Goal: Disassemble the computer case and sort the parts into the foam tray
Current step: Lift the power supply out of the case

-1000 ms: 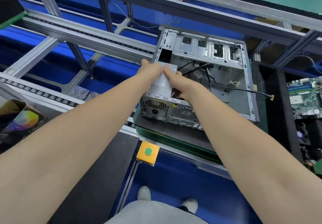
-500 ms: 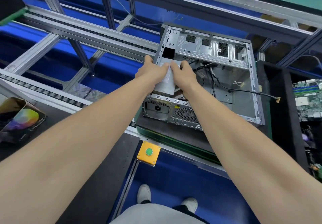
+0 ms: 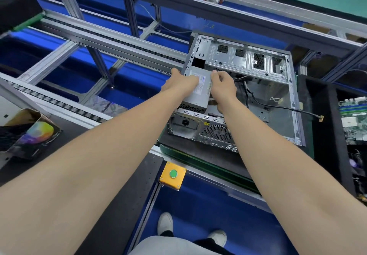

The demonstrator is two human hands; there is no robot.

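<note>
Now my left hand (image 3: 179,83) and right hand (image 3: 223,86) clasp the power supply (image 3: 196,97), which has shifted off the computer case (image 3: 215,133) rear and looks ready to lift out.

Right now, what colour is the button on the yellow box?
The button is green; head view.
</note>
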